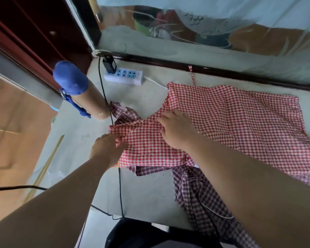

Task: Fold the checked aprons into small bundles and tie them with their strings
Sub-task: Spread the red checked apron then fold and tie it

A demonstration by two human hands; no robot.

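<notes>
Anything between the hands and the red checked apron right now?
Nothing visible: the left hand and right hand both touch the red-and-white checked cloth apron. A purple checked apron lies under it.

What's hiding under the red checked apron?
Under the red checked apron, a purple checked apron pokes out at the left and near edges, and a black cable passes beneath. The rest is covered.
</notes>
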